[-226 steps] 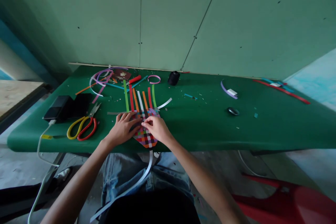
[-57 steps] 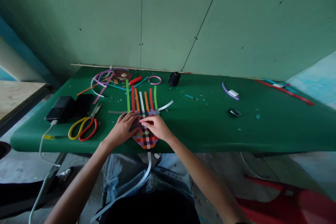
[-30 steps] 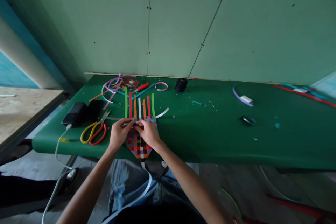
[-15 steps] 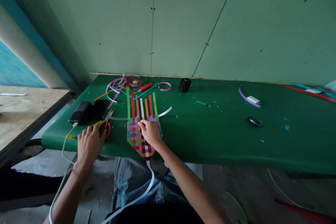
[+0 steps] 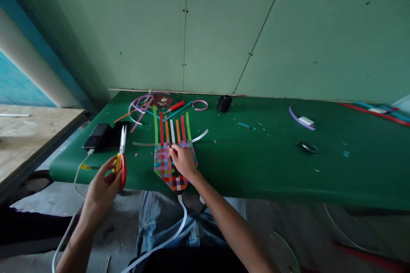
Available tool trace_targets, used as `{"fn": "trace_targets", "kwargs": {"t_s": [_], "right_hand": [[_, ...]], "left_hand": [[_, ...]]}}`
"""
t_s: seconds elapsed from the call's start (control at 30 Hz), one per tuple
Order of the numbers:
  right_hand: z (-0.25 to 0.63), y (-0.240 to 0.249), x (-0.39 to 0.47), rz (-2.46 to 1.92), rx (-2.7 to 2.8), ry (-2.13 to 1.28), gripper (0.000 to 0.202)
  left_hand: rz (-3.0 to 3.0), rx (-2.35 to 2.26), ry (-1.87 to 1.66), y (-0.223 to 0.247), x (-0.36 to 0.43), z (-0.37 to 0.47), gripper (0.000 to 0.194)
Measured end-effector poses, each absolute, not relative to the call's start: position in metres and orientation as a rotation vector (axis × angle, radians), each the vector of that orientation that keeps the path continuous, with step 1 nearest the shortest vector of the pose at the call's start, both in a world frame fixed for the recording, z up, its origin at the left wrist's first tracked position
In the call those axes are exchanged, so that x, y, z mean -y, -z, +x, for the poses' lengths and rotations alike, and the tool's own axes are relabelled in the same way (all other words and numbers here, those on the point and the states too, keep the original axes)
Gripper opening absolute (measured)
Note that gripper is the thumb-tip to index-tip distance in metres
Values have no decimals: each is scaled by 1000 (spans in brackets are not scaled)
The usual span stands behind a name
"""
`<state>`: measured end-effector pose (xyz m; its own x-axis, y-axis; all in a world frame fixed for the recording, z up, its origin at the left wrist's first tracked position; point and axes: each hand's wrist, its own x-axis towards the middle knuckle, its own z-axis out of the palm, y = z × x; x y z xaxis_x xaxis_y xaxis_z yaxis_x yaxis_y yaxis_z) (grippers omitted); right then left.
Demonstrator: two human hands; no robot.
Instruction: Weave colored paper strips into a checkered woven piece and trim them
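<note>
My left hand (image 5: pixel 104 183) grips a pair of scissors (image 5: pixel 122 145) by its red and yellow handles, raised at the table's left with the blades pointing up and nearly together. On the woven piece of colourful strips (image 5: pixel 162 162) rests my right hand (image 5: pixel 184 161), its fingers pinched at the weave's upper part; what lies between the fingertips is hidden. Green, red, orange and white strip ends fan out from the far edge of the weave. A pale strip (image 5: pixel 200 135) sticks out to its right, and a long white strip (image 5: pixel 184 217) hangs from its near point over my lap.
A black device with a cable (image 5: pixel 98 136) sits left of the scissors. Behind the weave lie a red-handled cutter (image 5: pixel 177 105), loose strips (image 5: pixel 137 104), a pink ring (image 5: pixel 200 105) and a black spool (image 5: pixel 224 103). A dark mouse-like object (image 5: pixel 309 147) lies right on the green table (image 5: pixel 256 166).
My left hand has picked up the scissors from the table and swung their blades upright, moving slightly toward me. My right hand stays on the weave.
</note>
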<state>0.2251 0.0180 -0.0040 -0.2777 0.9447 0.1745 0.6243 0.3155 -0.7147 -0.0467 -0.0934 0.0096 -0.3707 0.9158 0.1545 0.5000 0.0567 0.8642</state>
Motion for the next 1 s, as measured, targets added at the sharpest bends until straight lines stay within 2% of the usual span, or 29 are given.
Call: {"fn": "trace_targets", "kwargs": {"t_s": [0.1,0.2,0.4,0.5,0.6,0.73,1.0], "right_hand": [[225,3,-19,-1401,2021,-698,27],[226,3,-17,-1388,2107,-619,31],[227,4,-15,-1267,2133,-646,40],[228,4,-17,-1224,2021,-777,36],[228,4,-21,-1174,1904,-902,23],[230,6,-26,-1172,1736,-1076,16],[228,11,-28,-1191,1557,-1004,22]], "left_hand": [[1145,-1552,-1266,-13,96,-18,75],[1102,-1499,-1258,-15,93,7,73],[1300,-1726,-1219,-1,90,21,63],[1508,-1903,-1118,8,93,20,55],[1686,-2014,-984,9,99,23,51],[1810,-2134,-837,0,106,37,53],[1945,-2249,-452,-30,98,70,59]]}}
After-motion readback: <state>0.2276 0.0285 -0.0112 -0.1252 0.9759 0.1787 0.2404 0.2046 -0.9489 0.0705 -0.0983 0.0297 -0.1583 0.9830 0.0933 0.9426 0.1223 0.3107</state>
